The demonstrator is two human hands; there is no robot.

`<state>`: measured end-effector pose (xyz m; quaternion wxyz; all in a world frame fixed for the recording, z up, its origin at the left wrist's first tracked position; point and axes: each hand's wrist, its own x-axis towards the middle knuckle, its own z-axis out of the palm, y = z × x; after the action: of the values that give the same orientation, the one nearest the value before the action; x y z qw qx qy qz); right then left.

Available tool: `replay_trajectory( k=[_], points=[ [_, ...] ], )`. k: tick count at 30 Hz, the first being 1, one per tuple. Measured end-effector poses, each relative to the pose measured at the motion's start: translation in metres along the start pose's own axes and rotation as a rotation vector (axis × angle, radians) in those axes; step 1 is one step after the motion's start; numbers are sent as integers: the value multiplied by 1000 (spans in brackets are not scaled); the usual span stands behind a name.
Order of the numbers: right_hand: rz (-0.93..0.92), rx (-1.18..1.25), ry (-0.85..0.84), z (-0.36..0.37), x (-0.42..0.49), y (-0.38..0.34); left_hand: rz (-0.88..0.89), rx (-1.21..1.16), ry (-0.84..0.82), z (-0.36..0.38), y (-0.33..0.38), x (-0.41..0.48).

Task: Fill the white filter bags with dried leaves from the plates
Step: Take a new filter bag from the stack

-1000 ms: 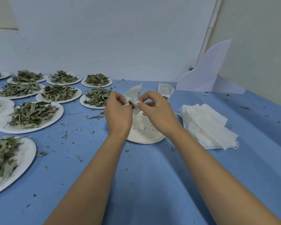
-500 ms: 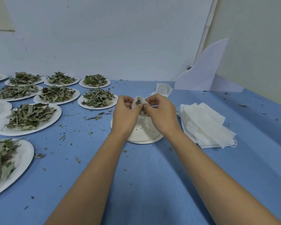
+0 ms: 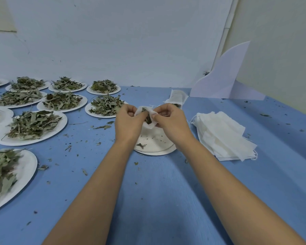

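The tabletop [image 3: 157, 200] has a blue matt covering with a fine ribbed grain; whether it is cloth or paper I cannot tell. The plates [image 3: 57, 132] look like white matt paper, smooth, with pressed rims. The leaves [image 3: 32, 124] are dry, dull and crinkled. The filter bag [image 3: 150, 124] and the stack of bags [image 3: 223, 137] are thin, soft, fibrous white cloth, slightly see-through. The wall [image 3: 113, 41] is matt paint.

Forearms stretched forward; left hand [image 3: 129, 123], right hand [image 3: 171, 123] close together, fingers curled, pinching filter bag [image 3: 150, 125].

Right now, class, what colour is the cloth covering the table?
The cloth is blue, shown best in the head view.
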<state>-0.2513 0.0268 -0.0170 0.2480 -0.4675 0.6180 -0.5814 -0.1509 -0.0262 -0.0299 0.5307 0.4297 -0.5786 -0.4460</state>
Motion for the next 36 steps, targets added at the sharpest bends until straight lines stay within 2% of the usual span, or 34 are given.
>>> replay_trajectory(
  k=[3,6,8,10,12,14,16,17,26,28,31,32,36],
  points=[
    [51,18,25,-4,2,4,-65,-83,-116,1,1,0],
    [100,165,-84,-5,0,1,-14,-16,-59,2,-2,1],
    [93,172,-101,-3,-1,1,49,73,19,2,-4,1],
    [-6,-13,2,-2,-2,4,102,139,91,1,-4,2],
    [-144,-165,67,-3,-5,4,114,102,130,1,-3,3],
    [-144,-271,-91,-7,-5,2,87,19,139,0,-1,4],
    [-46,-431,-316,-7,-6,-1,54,-54,136,-1,1,5],
    [-22,-492,-378,-5,-7,-1,43,-79,135,-2,1,6],
    [-106,-692,-400,10,-13,9,-23,-219,97,-6,6,3],
    [-168,-605,-279,10,-13,4,-16,-212,95,-6,7,2],
    [-278,-315,90,6,-11,-5,5,-170,81,-5,7,0],
    [-292,-302,170,5,-9,-6,14,-165,66,-3,8,-1],
    [-255,-702,274,3,-5,2,67,-162,-37,4,9,-8]
  ],
)
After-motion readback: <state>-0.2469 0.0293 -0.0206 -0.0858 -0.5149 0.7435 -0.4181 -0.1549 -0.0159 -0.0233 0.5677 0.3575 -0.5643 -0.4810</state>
